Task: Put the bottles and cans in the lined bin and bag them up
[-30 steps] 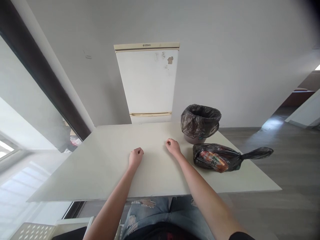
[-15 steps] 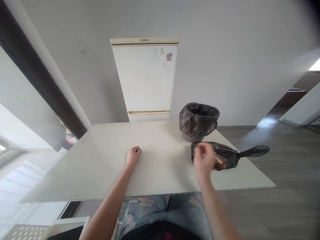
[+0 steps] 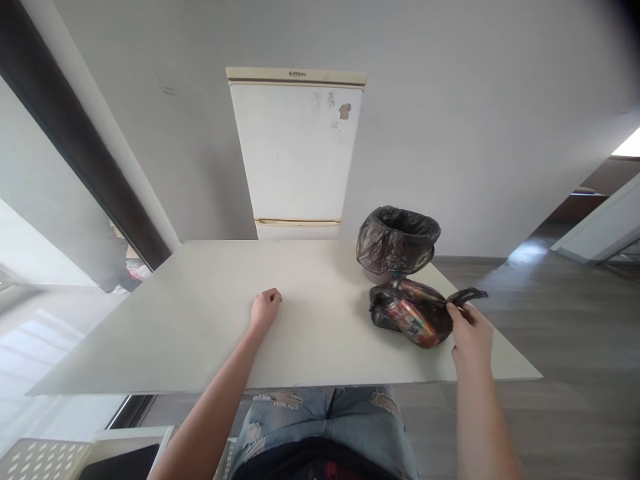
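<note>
My right hand pinches the gathered neck of a black plastic garbage bag at the table's right side. Through the thin plastic, colourful packaging shows, too covered to name. The bag's twisted end sticks out to the right past my fingers. Just behind the bag stands a small trash can, its rim and sides draped with a black liner. My left hand rests as a loose fist on the white table, apart from the bag, with nothing visible in it.
A white fridge stands behind the table's far edge, against a grey wall. Wooden-look floor lies beyond the table's right edge. At lower left, a perforated white chair or rack is partly in view.
My right hand has moved right, from over the bag's body to its neck, and closed on it. The bag has shifted slightly left and tilted. My left hand stays put.
</note>
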